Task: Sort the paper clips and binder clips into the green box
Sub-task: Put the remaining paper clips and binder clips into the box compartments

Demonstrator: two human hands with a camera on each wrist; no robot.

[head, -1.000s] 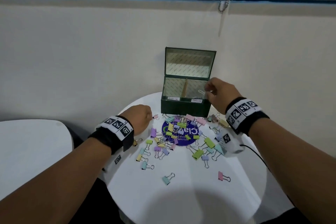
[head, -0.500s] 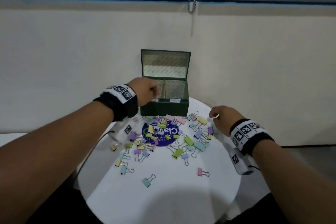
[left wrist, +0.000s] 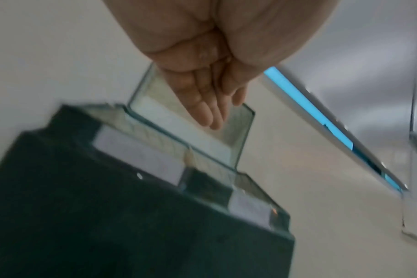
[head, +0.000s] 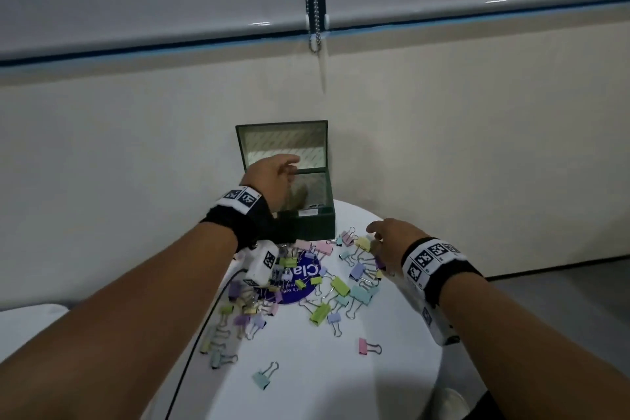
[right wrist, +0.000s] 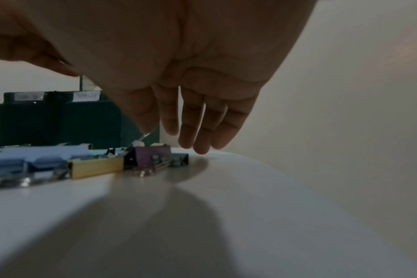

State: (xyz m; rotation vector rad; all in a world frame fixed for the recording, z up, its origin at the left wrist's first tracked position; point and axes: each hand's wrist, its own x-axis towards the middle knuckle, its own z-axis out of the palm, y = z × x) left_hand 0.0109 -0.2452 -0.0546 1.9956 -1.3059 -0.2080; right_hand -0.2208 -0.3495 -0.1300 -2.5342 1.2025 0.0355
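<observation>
Your green box (head: 312,225) sat lid-up at the round table's (head: 341,385) far edge, by the wall. Your left hand (head: 272,177) hovered over it, fingers straight, apparently holding nothing. Your right hand (head: 392,242), fingers spread, reached down among pastel binder clips (head: 341,286); bare tabletop lay nearer you.

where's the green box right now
In the head view the green box stands open at the table's far edge, by the wall, with the left hand above it.
</observation>
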